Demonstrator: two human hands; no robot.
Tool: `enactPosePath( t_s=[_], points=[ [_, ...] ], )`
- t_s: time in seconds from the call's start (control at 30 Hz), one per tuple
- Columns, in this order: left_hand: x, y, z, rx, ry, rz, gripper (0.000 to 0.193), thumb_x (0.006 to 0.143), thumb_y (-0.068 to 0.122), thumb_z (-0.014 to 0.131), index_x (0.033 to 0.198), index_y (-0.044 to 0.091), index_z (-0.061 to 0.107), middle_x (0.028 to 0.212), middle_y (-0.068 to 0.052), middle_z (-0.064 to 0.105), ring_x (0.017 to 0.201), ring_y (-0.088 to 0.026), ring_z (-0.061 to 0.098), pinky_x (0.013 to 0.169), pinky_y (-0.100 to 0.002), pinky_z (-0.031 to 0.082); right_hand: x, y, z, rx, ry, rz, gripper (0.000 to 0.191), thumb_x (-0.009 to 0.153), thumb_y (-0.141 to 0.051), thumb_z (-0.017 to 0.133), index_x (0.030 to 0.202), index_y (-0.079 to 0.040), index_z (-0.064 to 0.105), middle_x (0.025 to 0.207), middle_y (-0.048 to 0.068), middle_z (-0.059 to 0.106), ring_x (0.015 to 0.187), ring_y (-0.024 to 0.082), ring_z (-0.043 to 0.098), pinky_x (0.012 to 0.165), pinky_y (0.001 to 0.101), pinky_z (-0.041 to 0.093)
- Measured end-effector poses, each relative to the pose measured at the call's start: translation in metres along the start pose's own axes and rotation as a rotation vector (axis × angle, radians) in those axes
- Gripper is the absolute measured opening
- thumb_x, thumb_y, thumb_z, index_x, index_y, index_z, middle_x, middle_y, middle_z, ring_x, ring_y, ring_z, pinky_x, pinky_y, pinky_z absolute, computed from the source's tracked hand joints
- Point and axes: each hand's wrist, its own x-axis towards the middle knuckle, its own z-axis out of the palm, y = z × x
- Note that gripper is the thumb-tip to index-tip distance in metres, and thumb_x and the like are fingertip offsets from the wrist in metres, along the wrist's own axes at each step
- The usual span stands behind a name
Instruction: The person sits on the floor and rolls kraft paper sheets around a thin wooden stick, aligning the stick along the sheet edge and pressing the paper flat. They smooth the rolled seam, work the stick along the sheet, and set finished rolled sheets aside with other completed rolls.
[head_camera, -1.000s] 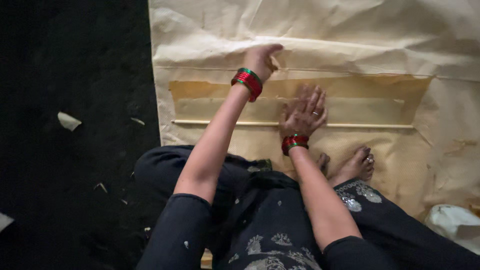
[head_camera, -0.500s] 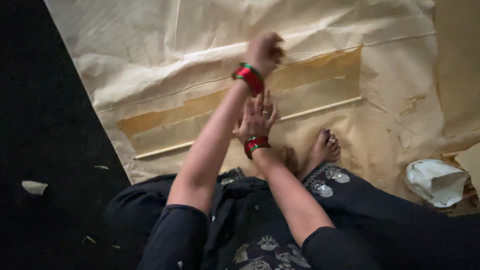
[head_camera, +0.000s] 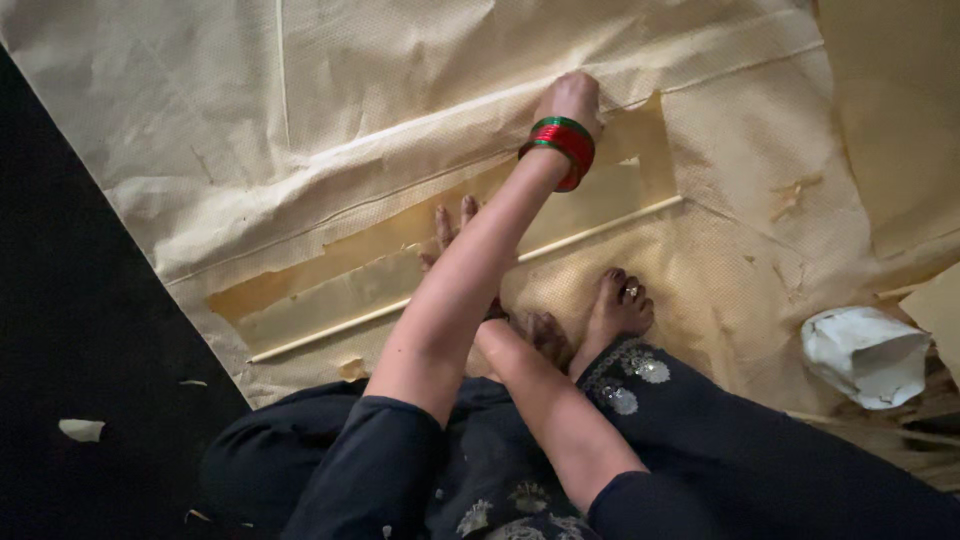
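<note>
**Asha:** While the person is sitting on the big cream paper sheet, how far is the work getting?

**Ben:** Roughly midway, by my reckoning. A darker, shiny strip is lying bare across the sheet. A thin stick is lying along the strip's lower edge, running from the lower left up to the right.

**Asha:** And the hands?

**Ben:** The left hand, with red and green bangles on its wrist, is reaching across to the folded edge above the strip's right end. Its fingers are curling under, so I cannot tell whether it is pinching the paper or only pressing it. The right hand is resting on the strip near the stick, fingers stretched out flat. The left forearm is covering most of it.

**Asha:** So what is left?

**Ben:** The strip is not yet covered and the stick is not wrapped in, so the folding and pressing down seem to be remaining.

**Asha:** Anything else around?

**Ben:** A bare foot is resting just below the stick, and a crumpled white piece is lying well off to the right.
</note>
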Motion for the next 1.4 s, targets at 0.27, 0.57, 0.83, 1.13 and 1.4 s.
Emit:
enactPosePath(
  t_s=[0.27, 0.57, 0.83, 1.13, 1.4],
  points=[
    [0.010, 0.000, -0.014, -0.028, -0.325, -0.144, 0.039, 0.059, 0.020, 0.091, 0.089, 0.005, 0.072, 0.098, -0.024, 0.070, 0.097, -0.037, 0.069, 0.084, -0.042, 0.058, 0.001, -0.001, 0.000, 0.011, 0.012, 0.008, 0.080, 0.095, -0.052, 0.059, 0.162, -0.020, 0.032, 0.170, 0.015, 0.023, 0.158, 0.036, 0.022, 0.123, 0.0617, 0.017],
    [0.007, -0.012, 0.000, -0.158, -0.097, -0.193, 0.024, 0.063, 0.020, 0.085, 0.081, 0.009, 0.075, 0.082, -0.019, 0.074, 0.078, -0.036, 0.073, 0.074, -0.041, 0.059, 0.000, 0.001, 0.007, -0.003, 0.034, 0.031, 0.082, 0.096, -0.054, 0.060, 0.164, -0.021, 0.029, 0.171, 0.015, 0.022, 0.159, 0.034, 0.022, 0.124, 0.0614, 0.016],
    [0.005, -0.103, -0.070, -1.018, 0.331, -0.463, 0.023, 0.077, -0.003, 0.074, 0.099, 0.005, 0.074, 0.076, -0.011, 0.078, 0.057, -0.016, 0.072, 0.049, -0.030, 0.060, 0.011, -0.001, 0.002, -0.080, 0.145, 0.136, 0.083, 0.097, -0.055, 0.061, 0.166, -0.022, 0.027, 0.172, 0.015, 0.021, 0.159, 0.033, 0.022, 0.125, 0.0612, 0.016],
    [-0.459, -0.409, -0.258, -0.746, 1.650, -1.385, 0.067, 0.085, 0.030, 0.085, 0.143, 0.026, 0.052, 0.130, -0.013, 0.059, 0.098, -0.023, 0.065, 0.077, -0.044, 0.058, 0.022, 0.003, -0.005, 0.008, 0.112, 0.142, 0.084, 0.093, -0.054, 0.063, 0.164, -0.022, 0.030, 0.169, 0.018, 0.020, 0.157, 0.039, 0.020, 0.116, 0.0661, 0.017],
    [-0.676, -0.434, -0.235, -0.005, 0.851, -1.784, 0.039, 0.105, 0.032, 0.059, 0.140, 0.015, 0.065, 0.147, -0.016, 0.056, 0.133, -0.029, 0.057, 0.115, -0.050, 0.039, 0.028, 0.003, -0.020, -0.080, 0.058, 0.128, 0.083, 0.103, -0.051, 0.061, 0.171, -0.017, 0.027, 0.174, 0.019, 0.016, 0.161, 0.038, 0.016, 0.124, 0.0614, 0.015]
  ],
)
